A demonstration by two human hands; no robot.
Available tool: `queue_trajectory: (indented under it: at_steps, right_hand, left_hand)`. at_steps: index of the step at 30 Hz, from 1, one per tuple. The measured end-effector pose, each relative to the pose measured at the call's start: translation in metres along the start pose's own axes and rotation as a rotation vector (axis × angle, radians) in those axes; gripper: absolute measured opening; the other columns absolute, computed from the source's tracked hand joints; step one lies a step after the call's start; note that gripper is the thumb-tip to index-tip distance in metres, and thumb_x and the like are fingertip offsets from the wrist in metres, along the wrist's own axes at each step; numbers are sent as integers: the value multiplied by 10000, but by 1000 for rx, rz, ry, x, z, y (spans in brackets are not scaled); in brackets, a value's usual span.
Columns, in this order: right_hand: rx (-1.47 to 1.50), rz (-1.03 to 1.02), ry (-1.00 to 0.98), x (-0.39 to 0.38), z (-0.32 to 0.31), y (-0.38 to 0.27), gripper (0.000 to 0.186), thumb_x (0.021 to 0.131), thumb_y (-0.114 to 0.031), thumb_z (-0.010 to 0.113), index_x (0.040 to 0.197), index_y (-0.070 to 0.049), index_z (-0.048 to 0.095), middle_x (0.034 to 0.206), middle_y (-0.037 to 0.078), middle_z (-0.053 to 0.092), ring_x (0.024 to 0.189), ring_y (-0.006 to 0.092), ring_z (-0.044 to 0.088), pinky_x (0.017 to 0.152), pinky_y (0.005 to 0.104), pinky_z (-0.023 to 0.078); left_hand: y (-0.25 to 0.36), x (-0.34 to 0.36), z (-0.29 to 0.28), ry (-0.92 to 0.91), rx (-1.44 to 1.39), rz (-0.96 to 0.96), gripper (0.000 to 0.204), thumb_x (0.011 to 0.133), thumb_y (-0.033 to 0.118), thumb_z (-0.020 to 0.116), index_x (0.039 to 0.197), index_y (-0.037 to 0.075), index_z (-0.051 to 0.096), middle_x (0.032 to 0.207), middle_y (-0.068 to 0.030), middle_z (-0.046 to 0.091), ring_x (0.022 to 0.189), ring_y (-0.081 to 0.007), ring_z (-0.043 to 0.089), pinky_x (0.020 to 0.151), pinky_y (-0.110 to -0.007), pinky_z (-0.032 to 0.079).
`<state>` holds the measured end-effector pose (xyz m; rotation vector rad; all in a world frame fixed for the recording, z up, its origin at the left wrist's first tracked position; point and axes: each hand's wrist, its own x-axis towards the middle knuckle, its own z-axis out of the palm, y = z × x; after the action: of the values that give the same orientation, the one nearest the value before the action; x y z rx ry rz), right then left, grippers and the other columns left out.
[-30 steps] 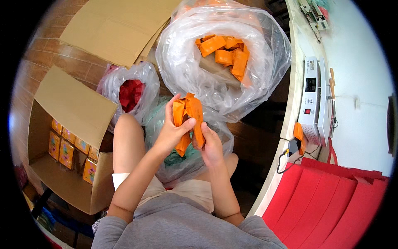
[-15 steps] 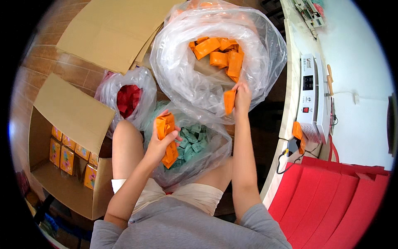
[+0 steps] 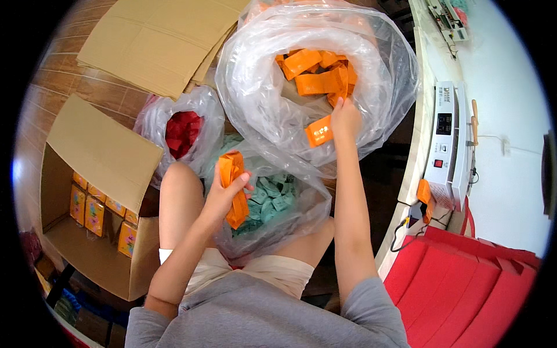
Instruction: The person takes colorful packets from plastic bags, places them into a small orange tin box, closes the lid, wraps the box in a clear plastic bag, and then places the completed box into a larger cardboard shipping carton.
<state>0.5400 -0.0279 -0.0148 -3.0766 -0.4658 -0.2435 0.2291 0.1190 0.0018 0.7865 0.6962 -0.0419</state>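
My left hand (image 3: 221, 196) is wrapped round a small stack of orange packets (image 3: 232, 167), held upright over a clear bag of green packets (image 3: 268, 203). Farther up and to the right, my right hand (image 3: 346, 120) grips an orange packet (image 3: 319, 131) that sticks out to its left. Its fingertips reach the near side of a heap of orange packets (image 3: 320, 82) inside a large clear plastic bag (image 3: 249, 81). Whether those fingers also pinch a packet from the heap, I cannot tell.
Red packets (image 3: 183, 133) fill a smaller bag to the left. An open cardboard box (image 3: 104, 133) holds orange-patterned packages; flat cardboard (image 3: 156, 40) lies behind. On the right stand a white machine (image 3: 444, 139), a loose orange packet (image 3: 425, 197) and red bags (image 3: 458, 284).
My right hand has moved up and slightly right to the heap, and its packet has turned sideways. The stack in my left hand looks straighter. The whole view has shifted a little.
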Motion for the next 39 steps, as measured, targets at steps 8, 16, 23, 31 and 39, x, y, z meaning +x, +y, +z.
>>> queue_trajectory:
  at_steps: [8,16,23,31,39]
  right_hand:
    - [1599,336,-1173,-142,-119,-45,295,972,-367,487,912,-85,550,518,-58,325,421,57,313,405,208,250]
    - [1151,37,-1096,-168,-88,-55,433,968,-454,449,915,-38,556,581,-2,455,521,111,443,501,240,342]
    - [37,-305,-222,-20,-36,-62,499,853,-236,575,1308,-91,431,882,199,670,834,357,653,745,474,503]
    - [-194,-391,-311,35,-17,-53,614,754,-290,667,1287,-58,472,880,185,677,850,348,665,737,446,530]
    - [1228,226,-917,-60,-106,-27,481,814,-376,624,1103,9,616,953,113,683,824,164,649,717,288,514]
  left_hand:
    - [13,25,18,-171,-212,222,719,862,368,663,1401,140,244,1261,-97,479,1095,-214,534,860,-386,488]
    - [22,23,18,-234,-226,112,713,896,314,609,1437,169,167,1268,-97,436,949,-230,599,828,-378,510]
    - [17,24,-4,41,-121,92,498,935,451,500,1289,127,363,985,-121,606,851,-209,621,722,-364,537]
    - [4,13,-21,-31,-166,92,788,883,293,625,1452,183,91,1192,-76,446,924,-208,581,751,-374,537]
    - [11,10,-22,-96,-221,20,651,879,308,632,1369,86,267,1144,-75,474,989,-192,572,808,-364,538]
